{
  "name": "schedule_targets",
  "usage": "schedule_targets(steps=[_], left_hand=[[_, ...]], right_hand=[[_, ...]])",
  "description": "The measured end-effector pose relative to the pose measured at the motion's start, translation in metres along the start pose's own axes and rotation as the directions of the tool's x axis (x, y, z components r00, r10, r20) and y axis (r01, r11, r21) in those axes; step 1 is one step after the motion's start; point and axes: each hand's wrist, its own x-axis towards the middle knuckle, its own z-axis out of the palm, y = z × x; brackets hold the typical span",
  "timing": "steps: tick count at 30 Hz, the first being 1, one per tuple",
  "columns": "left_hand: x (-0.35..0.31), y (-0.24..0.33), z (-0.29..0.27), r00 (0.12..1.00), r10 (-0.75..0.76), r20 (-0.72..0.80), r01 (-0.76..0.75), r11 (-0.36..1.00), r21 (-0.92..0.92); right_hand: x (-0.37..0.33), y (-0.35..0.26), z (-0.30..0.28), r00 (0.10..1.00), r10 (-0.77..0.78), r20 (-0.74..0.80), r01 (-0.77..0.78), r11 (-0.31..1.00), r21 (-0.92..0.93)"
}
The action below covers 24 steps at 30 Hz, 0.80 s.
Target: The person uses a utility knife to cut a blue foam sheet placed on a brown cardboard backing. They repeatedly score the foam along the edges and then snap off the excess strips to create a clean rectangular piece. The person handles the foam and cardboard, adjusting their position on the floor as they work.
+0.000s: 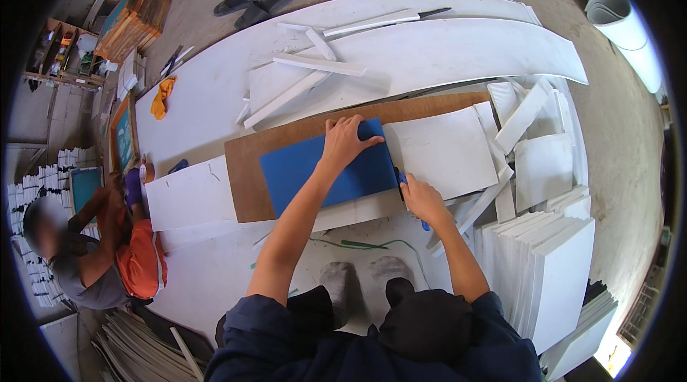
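A flat blue rectangular board [300,171] lies over a white foam-like sheet [440,149], which shows to its right. Beneath them is a long brown wooden board [247,189]. My left hand [346,141] presses on the upper right part of the blue board, thumb spread toward its right edge and fingers bent near the far edge. My right hand [424,199] is closed around a blue-handled cutter knife [426,225]. The knife's dark front end meets the white sheet along the blue board's lower right edge; its blade tip is too small to make out.
White offcut strips [318,67] lie beyond the boards. Stacked white sheets [544,267] stand at right beside loose pieces. Another person [93,260] sits at left. Black slippers [255,6] and an orange cloth [162,98] lie farther off. Green strips [358,244] lie near my feet.
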Motion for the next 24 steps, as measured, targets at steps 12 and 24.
schedule_targets(steps=[12, 24], left_hand=[[0.015, 0.015, -0.083, 0.861, 0.107, 0.497, 0.060, 0.949, -0.309], [-0.013, 0.064, -0.160, 0.978, 0.184, 0.099, -0.161, 0.965, -0.210]], right_hand=[[-0.029, 0.006, -0.035, 0.995, -0.006, -0.101, 0.036, 0.951, 0.308], [-0.058, -0.031, -0.058, 0.747, -0.350, -0.565, 0.492, 0.862, 0.117]])
